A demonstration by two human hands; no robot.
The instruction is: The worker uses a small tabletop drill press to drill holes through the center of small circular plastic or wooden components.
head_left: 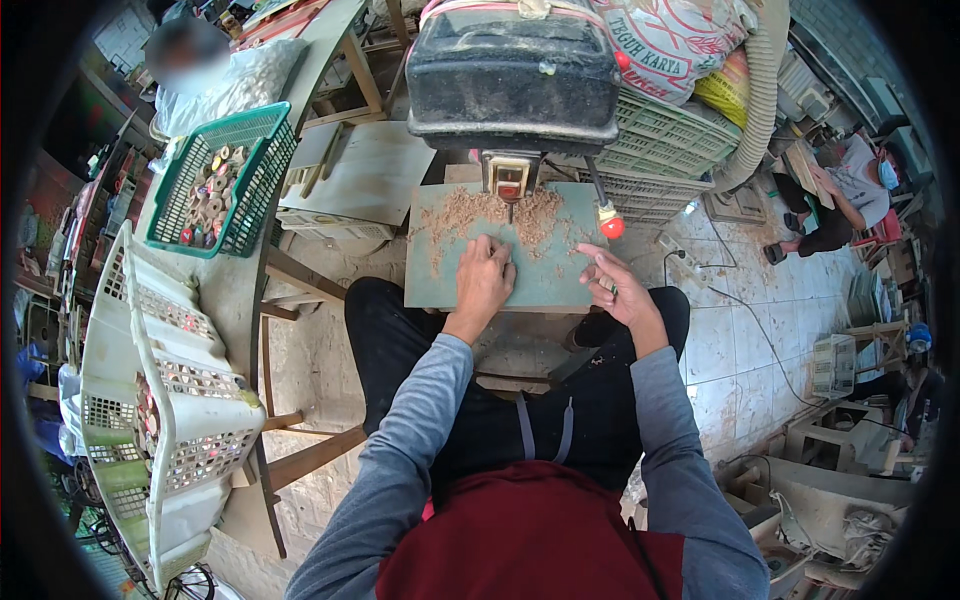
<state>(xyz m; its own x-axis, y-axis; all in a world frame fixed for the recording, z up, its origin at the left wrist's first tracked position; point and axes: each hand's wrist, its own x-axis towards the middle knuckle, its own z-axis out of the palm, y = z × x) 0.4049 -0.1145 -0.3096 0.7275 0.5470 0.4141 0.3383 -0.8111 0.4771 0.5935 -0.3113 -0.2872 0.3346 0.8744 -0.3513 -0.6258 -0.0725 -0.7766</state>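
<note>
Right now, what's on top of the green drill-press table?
Wood shavings are heaped on the green drill-press table below the drill bit. The left hand rests flat there, hiding whatever lies beneath it. The right hand hovers at the table's right edge.

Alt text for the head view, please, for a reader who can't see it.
A seated person's left hand presses flat on a green drill-press table strewn with wood shavings, while the right hand hovers at its right edge, fingers curled. A green basket and white baskets of small wooden rings stand to the left.
</note>
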